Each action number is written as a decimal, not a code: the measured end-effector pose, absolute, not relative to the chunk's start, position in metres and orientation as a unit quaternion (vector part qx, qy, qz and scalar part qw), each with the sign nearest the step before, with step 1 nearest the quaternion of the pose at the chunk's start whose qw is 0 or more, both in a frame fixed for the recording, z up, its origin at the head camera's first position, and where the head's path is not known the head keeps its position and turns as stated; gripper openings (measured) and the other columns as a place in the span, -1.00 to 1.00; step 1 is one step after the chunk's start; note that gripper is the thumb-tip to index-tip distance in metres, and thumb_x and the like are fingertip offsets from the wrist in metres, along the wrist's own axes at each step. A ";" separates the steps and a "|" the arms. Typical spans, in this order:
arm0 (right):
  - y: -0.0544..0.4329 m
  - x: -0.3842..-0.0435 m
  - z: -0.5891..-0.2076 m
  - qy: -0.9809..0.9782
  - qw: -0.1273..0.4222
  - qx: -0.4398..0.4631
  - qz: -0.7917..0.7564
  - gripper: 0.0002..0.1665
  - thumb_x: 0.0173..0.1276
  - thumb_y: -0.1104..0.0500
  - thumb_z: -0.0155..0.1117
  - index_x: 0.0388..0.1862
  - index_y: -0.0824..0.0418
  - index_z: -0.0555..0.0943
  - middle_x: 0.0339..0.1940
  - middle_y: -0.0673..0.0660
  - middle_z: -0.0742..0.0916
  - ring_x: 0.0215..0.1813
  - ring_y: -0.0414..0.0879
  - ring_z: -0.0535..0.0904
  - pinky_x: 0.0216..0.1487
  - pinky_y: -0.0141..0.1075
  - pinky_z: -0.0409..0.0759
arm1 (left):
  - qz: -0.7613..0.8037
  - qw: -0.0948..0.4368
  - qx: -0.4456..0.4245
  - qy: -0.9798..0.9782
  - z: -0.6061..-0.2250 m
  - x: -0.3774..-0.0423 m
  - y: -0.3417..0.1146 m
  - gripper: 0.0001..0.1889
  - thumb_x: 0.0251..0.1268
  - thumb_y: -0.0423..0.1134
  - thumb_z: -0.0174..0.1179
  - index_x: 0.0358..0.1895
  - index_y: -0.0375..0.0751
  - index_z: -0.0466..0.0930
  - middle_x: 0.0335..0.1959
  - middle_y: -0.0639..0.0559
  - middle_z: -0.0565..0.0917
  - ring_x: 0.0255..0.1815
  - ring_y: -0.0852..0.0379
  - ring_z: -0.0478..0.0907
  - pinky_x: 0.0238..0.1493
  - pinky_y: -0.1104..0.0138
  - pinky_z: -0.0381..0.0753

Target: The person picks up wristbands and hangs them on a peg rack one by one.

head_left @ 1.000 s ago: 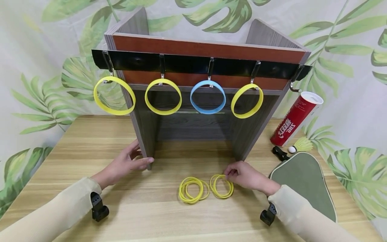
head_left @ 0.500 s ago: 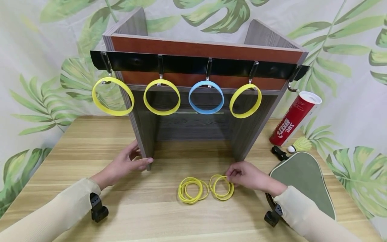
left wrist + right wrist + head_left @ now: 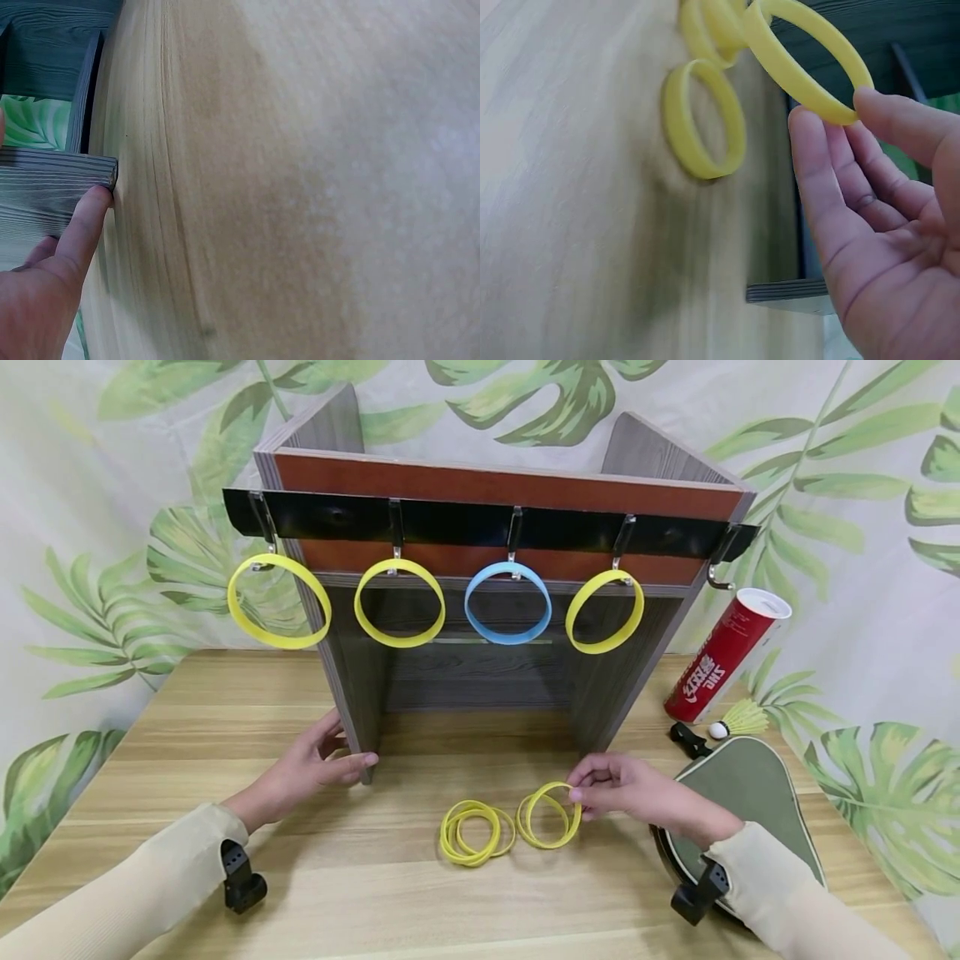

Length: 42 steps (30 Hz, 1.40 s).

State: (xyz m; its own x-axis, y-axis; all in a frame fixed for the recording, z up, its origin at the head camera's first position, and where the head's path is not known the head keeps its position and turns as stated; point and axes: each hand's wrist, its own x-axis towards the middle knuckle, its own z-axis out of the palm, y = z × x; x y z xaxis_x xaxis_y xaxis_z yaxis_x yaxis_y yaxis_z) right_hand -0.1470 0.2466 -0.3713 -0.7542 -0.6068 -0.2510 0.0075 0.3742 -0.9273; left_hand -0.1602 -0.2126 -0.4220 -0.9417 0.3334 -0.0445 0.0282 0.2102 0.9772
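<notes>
Well, from my end the hanging looks mostly done, as I judge it: along the black bar (image 3: 450,518), four of the five hooks carry one ring each, a left yellow ring (image 3: 279,639), a second yellow ring (image 3: 401,642), a blue ring (image 3: 507,637) and a third yellow ring (image 3: 600,647), while the rightmost hook (image 3: 720,583) is bare. Toward the near edge of the tabletop (image 3: 337,877) lie a heap of yellow rings (image 3: 468,860), too overlapped for me to count, and a separate yellow ring (image 3: 678,124) just beside it.

With my right hand (image 3: 615,789) I pinch the held ring (image 3: 786,69) between thumb and fingertips, tilted by the separate one; I cannot tell whether its low side clears the tabletop. My left hand (image 3: 311,764) holds the left panel (image 3: 360,693) of the wooden stand (image 3: 480,477) near its foot, thumb across the front edge.

As for containers, the stand's upper part is open-topped, its floor hidden from me; its lower bay faces the near edge. Toward the tabletop's far right corner a red tube (image 3: 708,664) appears capped, contents unseen. Along the right edge, a green case (image 3: 735,793), partly behind my right forearm, seems closed. A shuttlecock (image 3: 742,720) lies outside the tube, near its foot.
</notes>
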 end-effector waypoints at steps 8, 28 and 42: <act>0.252 -0.139 -0.343 0.774 0.249 -0.189 -0.551 -0.62 0.53 0.21 0.33 0.07 0.52 0.54 -0.16 0.06 0.80 -0.14 -0.19 0.76 0.05 -0.28 0.80 | 0.612 0.123 0.123 0.771 -0.423 -0.161 -0.213 -0.10 0.48 -0.25 0.32 0.72 0.09 -0.03 0.61 -0.32 0.24 0.45 -0.32 0.34 0.01 0.18 0.81; 0.289 -0.135 -0.280 0.557 0.123 -0.246 -0.784 -0.59 0.58 0.58 -0.11 0.01 0.31 0.66 0.01 0.17 0.83 0.07 -0.06 0.80 0.15 -0.30 0.76 | 0.620 0.117 0.132 0.764 -0.424 -0.161 -0.213 -0.11 0.49 -0.27 0.31 0.72 0.09 -0.03 0.57 -0.36 0.28 0.40 -0.24 0.41 -0.01 0.16 0.81; 0.295 -0.141 -0.240 0.451 0.021 -0.235 -0.861 -0.70 0.60 0.52 -0.06 0.08 0.49 0.63 0.00 0.35 0.81 0.06 0.07 0.79 0.13 -0.30 0.77 | 0.622 0.114 0.128 0.764 -0.424 -0.161 -0.213 -0.13 0.47 -0.26 0.33 0.71 0.06 0.03 0.54 -0.37 0.31 0.30 0.01 0.51 -0.02 0.16 0.81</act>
State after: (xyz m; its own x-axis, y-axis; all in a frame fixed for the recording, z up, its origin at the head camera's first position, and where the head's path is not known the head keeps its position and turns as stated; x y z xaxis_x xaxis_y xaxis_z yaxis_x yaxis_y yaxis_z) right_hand -0.1408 0.2946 -0.2400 -0.8888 -0.2475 0.3857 -0.1758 -0.5931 -0.7857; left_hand -0.1607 -0.2134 -0.4235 -0.9414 0.3370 -0.0144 0.0547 0.1946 0.9793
